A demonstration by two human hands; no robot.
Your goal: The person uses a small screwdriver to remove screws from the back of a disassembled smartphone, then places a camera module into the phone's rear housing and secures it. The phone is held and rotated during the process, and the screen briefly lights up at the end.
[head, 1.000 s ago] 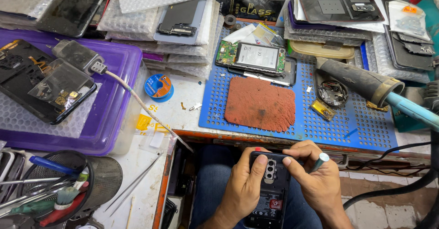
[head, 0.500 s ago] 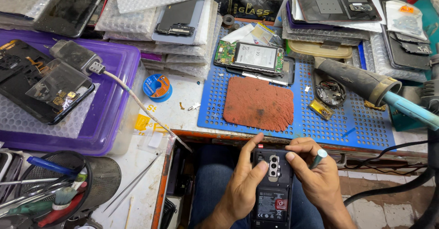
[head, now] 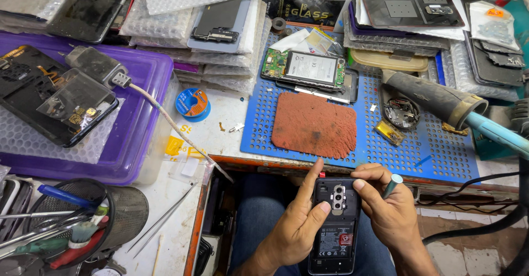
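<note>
While cradled in both hands' fingers, black back-off phone, twin camera module exposed, upright over the lap.

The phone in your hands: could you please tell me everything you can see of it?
The phone is a dark handset with its back cover off, showing a metal-framed camera module near the top and a black battery with labels below. It is held lengthwise over the lap, below the bench edge. The left hand cradles its left side; the right hand, gripping a teal-tipped tool, presses its upper right.

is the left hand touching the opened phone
Touching. The head view shows the left hand with its thumb pressed on the opened phone beside the camera module, its fingers along the phone's left edge.
</note>
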